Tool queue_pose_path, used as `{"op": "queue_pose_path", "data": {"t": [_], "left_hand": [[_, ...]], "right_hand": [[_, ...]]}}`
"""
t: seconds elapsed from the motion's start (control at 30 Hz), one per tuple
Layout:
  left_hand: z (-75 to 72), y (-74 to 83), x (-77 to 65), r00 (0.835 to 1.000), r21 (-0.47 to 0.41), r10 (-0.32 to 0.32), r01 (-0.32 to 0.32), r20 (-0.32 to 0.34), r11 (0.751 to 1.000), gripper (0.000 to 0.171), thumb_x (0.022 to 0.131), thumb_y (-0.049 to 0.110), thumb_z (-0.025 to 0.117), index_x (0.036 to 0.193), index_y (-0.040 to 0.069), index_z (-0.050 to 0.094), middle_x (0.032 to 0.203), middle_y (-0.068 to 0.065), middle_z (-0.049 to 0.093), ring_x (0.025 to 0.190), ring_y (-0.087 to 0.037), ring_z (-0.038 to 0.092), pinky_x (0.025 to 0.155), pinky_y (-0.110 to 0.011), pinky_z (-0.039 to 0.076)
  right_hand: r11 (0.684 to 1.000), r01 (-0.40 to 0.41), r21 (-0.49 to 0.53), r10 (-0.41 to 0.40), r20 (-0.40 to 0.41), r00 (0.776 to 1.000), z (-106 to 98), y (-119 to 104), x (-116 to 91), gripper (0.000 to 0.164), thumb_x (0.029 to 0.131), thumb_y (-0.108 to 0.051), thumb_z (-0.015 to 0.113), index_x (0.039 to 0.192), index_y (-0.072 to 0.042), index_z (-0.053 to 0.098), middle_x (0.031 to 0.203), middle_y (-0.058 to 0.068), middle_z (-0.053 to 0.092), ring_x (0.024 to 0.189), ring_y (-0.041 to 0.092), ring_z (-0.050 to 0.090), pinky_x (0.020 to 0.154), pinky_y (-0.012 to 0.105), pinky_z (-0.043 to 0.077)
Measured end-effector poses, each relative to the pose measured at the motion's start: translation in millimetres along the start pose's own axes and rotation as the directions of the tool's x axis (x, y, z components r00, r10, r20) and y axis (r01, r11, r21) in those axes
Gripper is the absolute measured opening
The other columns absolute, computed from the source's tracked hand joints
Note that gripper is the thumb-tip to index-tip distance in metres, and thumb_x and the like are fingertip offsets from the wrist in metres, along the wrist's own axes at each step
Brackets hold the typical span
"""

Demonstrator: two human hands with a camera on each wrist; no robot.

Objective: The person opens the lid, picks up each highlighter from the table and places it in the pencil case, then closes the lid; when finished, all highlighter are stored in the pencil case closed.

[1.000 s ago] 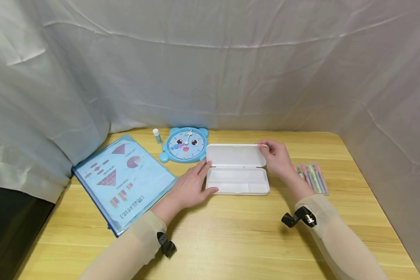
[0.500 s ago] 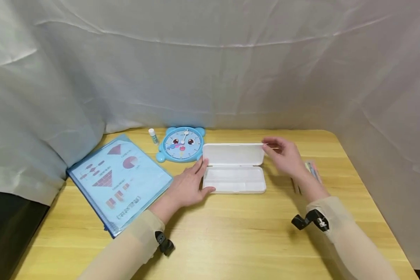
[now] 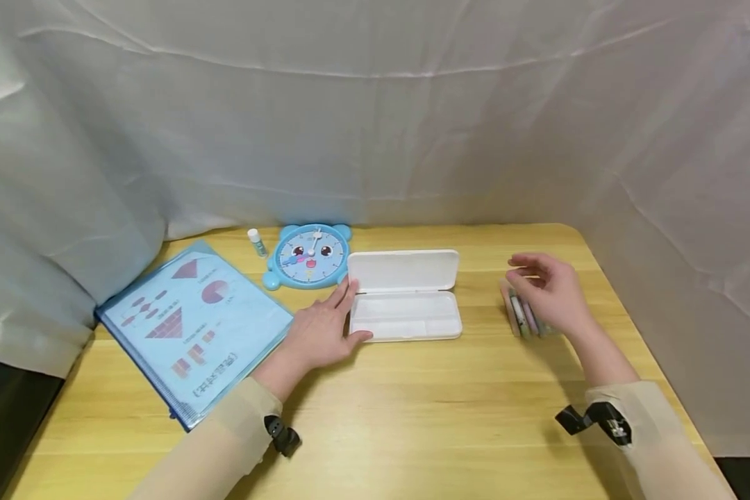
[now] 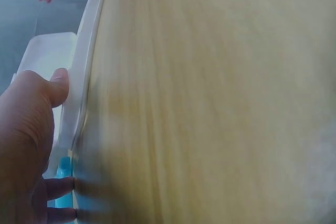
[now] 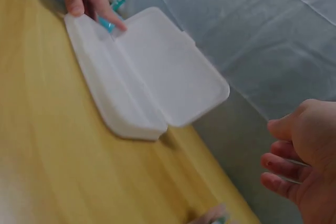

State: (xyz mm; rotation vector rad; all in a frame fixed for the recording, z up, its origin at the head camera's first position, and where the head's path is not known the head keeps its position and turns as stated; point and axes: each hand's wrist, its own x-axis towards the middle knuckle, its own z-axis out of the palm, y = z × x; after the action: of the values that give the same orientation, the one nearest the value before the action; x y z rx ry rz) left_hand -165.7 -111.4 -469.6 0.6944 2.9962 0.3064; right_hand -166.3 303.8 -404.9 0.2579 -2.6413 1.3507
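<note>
A white pencil case (image 3: 406, 326) lies on the table with its lid (image 3: 406, 271) raised and leaning back. Its tray has low dividers and shows nothing inside. My left hand (image 3: 319, 333) rests against the left end of the case, thumb at the front corner and straight fingers near the hinge. In the left wrist view, that thumb (image 4: 59, 85) touches the case's rim. My right hand (image 3: 553, 292) hovers over a pack of pastel pens (image 3: 520, 316), partly covering it. The right wrist view shows this hand's fingers (image 5: 283, 166) loosely bent and holding nothing.
Behind the left hand lies a blue toy clock (image 3: 311, 260) with a face, close to the case. A glue stick (image 3: 257, 243) stands beside it. A blue document folder (image 3: 194, 326) covers the table's left side. Grey cloth (image 3: 375, 139) hangs along the back.
My right hand has let go of the lid's right corner and moved right, over the pens. The lid stays raised. My left hand keeps its place on the case; the view has shifted slightly.
</note>
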Motion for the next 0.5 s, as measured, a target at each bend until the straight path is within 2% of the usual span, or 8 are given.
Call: {"op": "queue_pose_path", "data": {"t": [0.13, 0.23, 0.37, 0.5], "left_hand": [[0.1, -1.2, -0.1, 1.0, -0.001, -0.004, 0.004, 0.001, 1.0, 0.104, 0.096, 0.077, 0.052, 0.171, 0.016, 0.015, 0.175, -0.006, 0.02, 0.123, -0.048, 0.063, 0.068, -0.049, 0.056], [0.3, -1.6, -0.1, 1.0, -0.004, -0.008, 0.008, 0.006, 1.0, 0.104, 0.096, 0.078, 0.052, 0.172, 0.017, 0.015, 0.175, -0.006, 0.019, 0.123, -0.049, 0.063, 0.07, -0.05, 0.056], [0.3, -1.2, 0.1, 1.0, -0.009, -0.015, 0.015, 0.011, 1.0, 0.104, 0.095, 0.078, 0.053, 0.172, 0.018, 0.015, 0.175, -0.005, 0.019, 0.123, -0.051, 0.062, 0.071, -0.052, 0.056], [1.2, -0.5, 1.3, 1.0, -0.011, -0.018, 0.019, 0.016, 1.0, 0.104, 0.095, 0.078, 0.053, 0.172, 0.019, 0.014, 0.175, -0.004, 0.019, 0.122, -0.052, 0.062, 0.072, -0.054, 0.056]], "right_hand": [[0.996, -0.05, -0.074, 0.049, -0.018, 0.999, 1.7, 8.9, -14.2, 0.039, 0.103, -0.019, 0.073, 0.133, 0.005, 0.067, 0.122, 0.022, 0.073, 0.104, 0.03, 0.07, 0.081, 0.01, 0.049], [0.993, -0.05, -0.107, 0.047, -0.03, 0.998, 6.5, 16.8, -23.6, 0.035, 0.101, -0.013, 0.075, 0.128, 0.008, 0.069, 0.114, 0.024, 0.074, 0.098, 0.036, 0.072, 0.076, 0.01, 0.05], [0.987, -0.042, -0.155, 0.039, -0.027, 0.999, 13.6, 24.3, -34.5, 0.03, 0.097, -0.004, 0.077, 0.121, 0.013, 0.07, 0.107, 0.025, 0.074, 0.09, 0.036, 0.072, 0.071, 0.011, 0.051], [0.973, -0.056, -0.225, 0.051, -0.031, 0.998, 19.6, 27.2, -41.8, 0.025, 0.094, -0.004, 0.08, 0.113, 0.012, 0.073, 0.098, 0.02, 0.075, 0.082, 0.03, 0.071, 0.068, 0.017, 0.053]]}}
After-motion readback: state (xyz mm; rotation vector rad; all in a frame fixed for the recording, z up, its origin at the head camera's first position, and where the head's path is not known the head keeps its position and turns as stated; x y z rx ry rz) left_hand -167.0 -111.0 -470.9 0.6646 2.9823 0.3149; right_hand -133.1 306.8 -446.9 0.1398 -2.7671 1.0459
